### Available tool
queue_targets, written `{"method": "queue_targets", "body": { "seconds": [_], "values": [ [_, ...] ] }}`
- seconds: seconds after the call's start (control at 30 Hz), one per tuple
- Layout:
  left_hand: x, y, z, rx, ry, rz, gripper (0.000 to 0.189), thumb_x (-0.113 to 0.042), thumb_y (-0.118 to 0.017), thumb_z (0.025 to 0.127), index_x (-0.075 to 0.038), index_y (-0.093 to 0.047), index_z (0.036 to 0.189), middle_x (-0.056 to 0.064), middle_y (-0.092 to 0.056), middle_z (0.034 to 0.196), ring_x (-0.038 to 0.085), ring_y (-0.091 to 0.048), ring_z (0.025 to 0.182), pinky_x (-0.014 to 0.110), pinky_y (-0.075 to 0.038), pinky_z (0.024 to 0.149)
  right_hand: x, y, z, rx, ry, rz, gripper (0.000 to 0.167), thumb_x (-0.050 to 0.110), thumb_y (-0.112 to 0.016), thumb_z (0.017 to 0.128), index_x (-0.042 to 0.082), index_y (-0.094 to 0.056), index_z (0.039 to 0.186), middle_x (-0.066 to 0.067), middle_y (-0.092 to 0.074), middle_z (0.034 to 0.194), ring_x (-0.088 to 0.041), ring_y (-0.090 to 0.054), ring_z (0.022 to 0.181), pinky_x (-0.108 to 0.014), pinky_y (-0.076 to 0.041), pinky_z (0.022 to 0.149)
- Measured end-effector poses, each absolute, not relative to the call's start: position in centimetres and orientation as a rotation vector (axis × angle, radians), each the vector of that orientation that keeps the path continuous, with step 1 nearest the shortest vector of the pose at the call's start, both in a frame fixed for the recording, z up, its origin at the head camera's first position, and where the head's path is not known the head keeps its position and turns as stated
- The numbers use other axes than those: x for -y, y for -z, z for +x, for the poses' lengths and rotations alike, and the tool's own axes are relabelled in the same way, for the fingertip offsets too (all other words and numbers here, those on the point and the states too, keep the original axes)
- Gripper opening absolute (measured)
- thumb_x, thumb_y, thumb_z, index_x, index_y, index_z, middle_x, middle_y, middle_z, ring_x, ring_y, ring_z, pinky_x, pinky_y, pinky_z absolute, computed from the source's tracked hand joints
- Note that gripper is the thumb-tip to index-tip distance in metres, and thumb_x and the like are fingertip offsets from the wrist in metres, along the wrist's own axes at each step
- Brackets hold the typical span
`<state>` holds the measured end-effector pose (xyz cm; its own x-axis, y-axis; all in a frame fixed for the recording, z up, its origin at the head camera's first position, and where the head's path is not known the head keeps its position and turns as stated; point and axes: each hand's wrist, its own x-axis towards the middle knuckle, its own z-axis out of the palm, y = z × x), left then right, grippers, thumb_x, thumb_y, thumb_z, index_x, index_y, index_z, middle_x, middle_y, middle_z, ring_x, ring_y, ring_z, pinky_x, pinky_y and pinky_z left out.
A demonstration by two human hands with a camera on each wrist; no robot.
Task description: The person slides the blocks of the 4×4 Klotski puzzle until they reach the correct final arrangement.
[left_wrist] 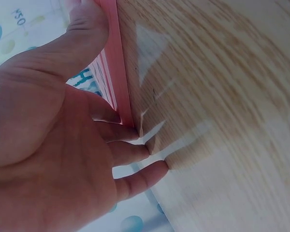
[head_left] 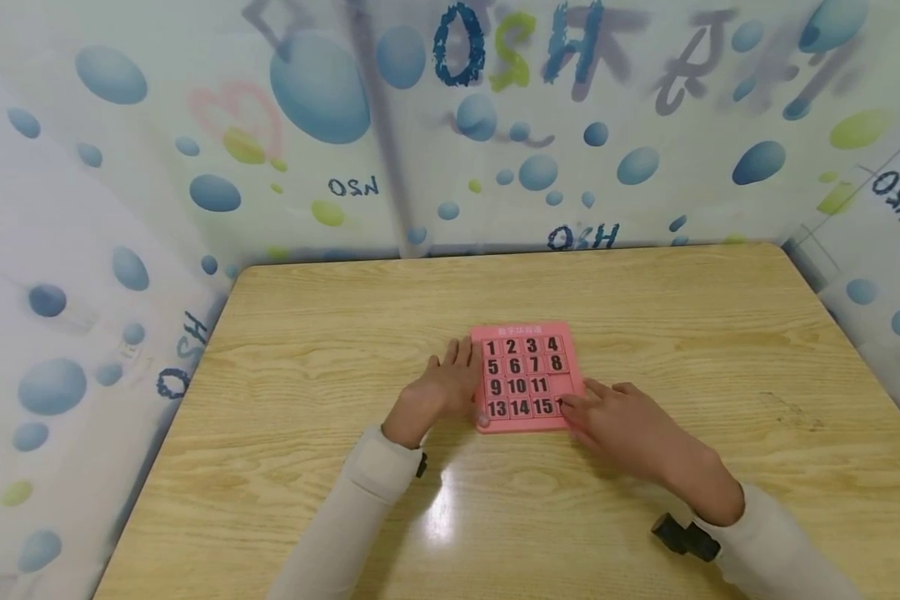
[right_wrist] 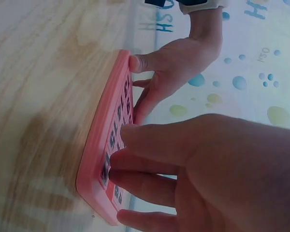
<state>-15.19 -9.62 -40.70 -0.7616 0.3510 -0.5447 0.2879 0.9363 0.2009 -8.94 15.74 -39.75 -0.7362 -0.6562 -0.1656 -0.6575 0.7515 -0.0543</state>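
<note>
A pink sliding number puzzle [head_left: 521, 423] lies flat on the wooden table. Its tiles read 1 to 11 in order, then 13, 14 and 15; a gap shows right of the 11. The near right corner tile is mostly hidden under my right fingers. Along the puzzle's left edge rests my left hand [head_left: 444, 390], fingers nearly straight, its thumb [right_wrist: 144, 63] on the near left corner. My right hand [head_left: 630, 429] reaches over the near right corner, its fingertips touching the tiles there, as the right wrist view shows too.
The wooden table [head_left: 307, 350] extends around the puzzle on every side. White walls [head_left: 435, 150] with blue and green drops and lettering stand behind and beside it. Dark wrist devices [head_left: 686, 537] sit at the sleeve cuffs.
</note>
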Motion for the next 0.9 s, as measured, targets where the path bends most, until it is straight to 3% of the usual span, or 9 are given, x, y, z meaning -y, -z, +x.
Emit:
{"method": "queue_targets", "body": {
  "seconds": [0.9],
  "values": [
    [9.3, 40.8, -14.9, -2.474, -0.153, 0.434, 0.117, -0.047, -0.074, 0.083, -0.002, 0.003, 0.159, 0.019, 0.009, 0.165, 0.035, 0.005, 0.153, 0.051, -0.013, 0.123, -15.6, 41.5, -9.6, -2.869, 0.051, -0.94, 0.041, 0.027, -0.062, 0.097, 0.007, -0.064, 0.133, -0.009, -0.059, 0.141, -0.04, -0.051, 0.133, -0.059, -0.048, 0.096]
  ]
}}
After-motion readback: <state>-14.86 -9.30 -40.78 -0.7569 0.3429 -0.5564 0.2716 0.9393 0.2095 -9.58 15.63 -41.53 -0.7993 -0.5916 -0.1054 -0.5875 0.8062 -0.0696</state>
